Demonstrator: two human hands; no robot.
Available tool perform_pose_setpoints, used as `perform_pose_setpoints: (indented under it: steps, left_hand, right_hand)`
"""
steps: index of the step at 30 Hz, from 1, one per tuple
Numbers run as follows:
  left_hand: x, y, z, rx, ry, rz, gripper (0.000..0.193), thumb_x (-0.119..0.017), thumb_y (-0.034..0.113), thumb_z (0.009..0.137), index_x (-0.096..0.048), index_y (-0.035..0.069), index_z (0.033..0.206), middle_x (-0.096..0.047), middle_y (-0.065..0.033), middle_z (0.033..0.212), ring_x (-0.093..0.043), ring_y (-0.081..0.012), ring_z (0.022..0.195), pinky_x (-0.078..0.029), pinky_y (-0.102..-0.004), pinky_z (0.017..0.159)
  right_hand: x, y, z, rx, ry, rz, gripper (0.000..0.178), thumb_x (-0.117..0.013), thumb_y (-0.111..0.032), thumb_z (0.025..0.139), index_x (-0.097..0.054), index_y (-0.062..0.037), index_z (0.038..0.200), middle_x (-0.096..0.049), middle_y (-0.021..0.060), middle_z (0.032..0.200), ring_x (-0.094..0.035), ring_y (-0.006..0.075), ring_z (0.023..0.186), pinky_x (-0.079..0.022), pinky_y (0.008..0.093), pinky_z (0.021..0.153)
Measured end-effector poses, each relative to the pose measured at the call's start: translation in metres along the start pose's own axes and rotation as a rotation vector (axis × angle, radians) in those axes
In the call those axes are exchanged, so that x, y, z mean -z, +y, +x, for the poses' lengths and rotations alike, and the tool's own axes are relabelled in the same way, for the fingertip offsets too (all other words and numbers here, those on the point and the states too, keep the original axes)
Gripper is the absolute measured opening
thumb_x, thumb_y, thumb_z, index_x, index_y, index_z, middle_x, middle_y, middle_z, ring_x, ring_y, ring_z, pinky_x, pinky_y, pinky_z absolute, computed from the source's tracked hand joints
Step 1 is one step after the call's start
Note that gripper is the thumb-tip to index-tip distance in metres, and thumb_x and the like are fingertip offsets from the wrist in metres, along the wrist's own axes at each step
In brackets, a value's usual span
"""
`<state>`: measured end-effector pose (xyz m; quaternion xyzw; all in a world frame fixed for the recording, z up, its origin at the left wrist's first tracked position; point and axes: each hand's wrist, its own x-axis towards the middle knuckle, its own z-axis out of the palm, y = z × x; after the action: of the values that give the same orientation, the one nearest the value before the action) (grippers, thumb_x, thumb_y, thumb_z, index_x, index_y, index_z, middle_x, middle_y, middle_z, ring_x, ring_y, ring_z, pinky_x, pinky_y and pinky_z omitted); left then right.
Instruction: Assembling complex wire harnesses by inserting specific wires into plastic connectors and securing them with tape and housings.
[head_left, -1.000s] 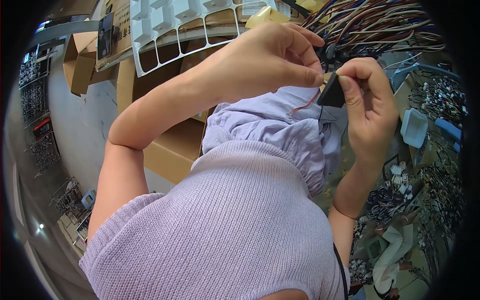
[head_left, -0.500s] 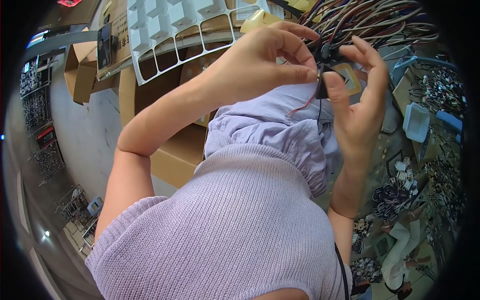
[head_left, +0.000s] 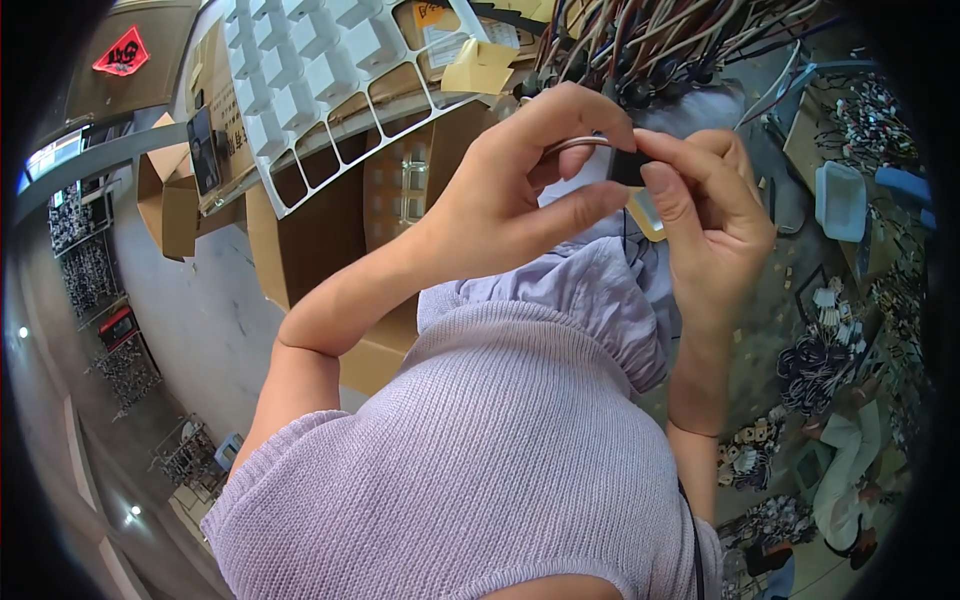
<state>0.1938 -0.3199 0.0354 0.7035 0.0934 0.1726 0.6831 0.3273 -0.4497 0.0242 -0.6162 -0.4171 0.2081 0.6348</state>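
Up in front of my chest, my left hand (head_left: 535,175) is closed at a small black rectangular piece (head_left: 628,166), its index finger above and its thumb below. A thin pale wire (head_left: 580,143) curves through the left fingers toward that piece. From the other side my right hand (head_left: 712,205) pinches the same piece between thumb and index finger. Part of the piece is hidden by the fingertips. A yellow-edged pale piece (head_left: 645,215) shows just below, by the right thumb. Beyond both hands lies a thick bundle of multicoloured wires (head_left: 650,45) with dark ends.
A white moulded plastic tray (head_left: 335,72) and a yellow sheet (head_left: 480,68) lie at the far left, over an open cardboard box (head_left: 272,250). A phone (head_left: 202,150) stands there. At right are a pale blue basin (head_left: 840,202), heaped cables (head_left: 822,370) and a seated person (head_left: 845,480).
Both hands have come slightly lower and nearer my chest. The right fingers, spread before, have closed on the black piece. A wire now loops through my left fingers. The view has shifted slightly.
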Motion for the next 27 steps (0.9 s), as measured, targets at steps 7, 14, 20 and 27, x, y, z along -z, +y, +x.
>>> perform_pose_setpoints:
  steps: [7, 14, 20, 27]
  left_hand:
    - [0.000, -0.003, 0.002, 0.109, 0.087, 0.015, 0.036, -0.066, -0.007, 0.085, -0.055, -0.002, 0.119, -0.046, 0.0041, 0.086, -0.034, -0.0014, 0.070, -0.033, -0.0134, 0.063]
    - [-0.006, -0.005, 0.002, 0.127, 0.252, 0.276, 0.031, -0.071, -0.005, 0.075, -0.069, 0.006, 0.104, -0.046, 0.0012, 0.070, -0.043, -0.0062, 0.060, -0.038, -0.0206, 0.053]
    - [-0.012, -0.013, 0.006, -0.306, 0.272, 0.821, 0.019, -0.071, 0.000, 0.077, -0.068, 0.009, 0.094, -0.054, -0.0064, 0.072, -0.056, -0.0210, 0.056, -0.045, -0.0310, 0.049]
    - [0.030, -0.013, 0.003, 0.446, -0.015, -0.325, 0.052, -0.068, 0.027, 0.084, -0.050, -0.003, 0.122, -0.059, -0.0152, 0.114, -0.058, -0.0161, 0.096, -0.045, -0.0283, 0.084]
  right_hand:
    - [-0.008, 0.000, -0.004, -0.136, 0.072, 0.092, 0.035, -0.073, 0.011, 0.075, -0.069, -0.0029, 0.107, -0.047, -0.0025, 0.088, -0.036, 0.0003, 0.064, -0.032, 0.0147, 0.054]
    - [-0.013, 0.005, -0.006, -0.006, 0.157, -0.121, 0.031, -0.076, 0.008, 0.072, -0.071, -0.0034, 0.100, -0.050, 0.0004, 0.083, -0.039, 0.0045, 0.058, -0.035, 0.0187, 0.051]
    - [-0.018, 0.005, -0.008, 0.084, 0.104, -0.441, 0.021, -0.067, 0.001, 0.081, -0.060, -0.0010, 0.101, -0.053, 0.0086, 0.088, -0.059, 0.0277, 0.073, -0.049, 0.0360, 0.061]
    - [0.000, -0.007, -0.021, -0.008, -0.138, -0.150, 0.013, -0.064, 0.005, 0.080, -0.063, -0.0002, 0.093, -0.055, 0.0107, 0.084, -0.060, 0.0264, 0.074, -0.049, 0.0344, 0.064]
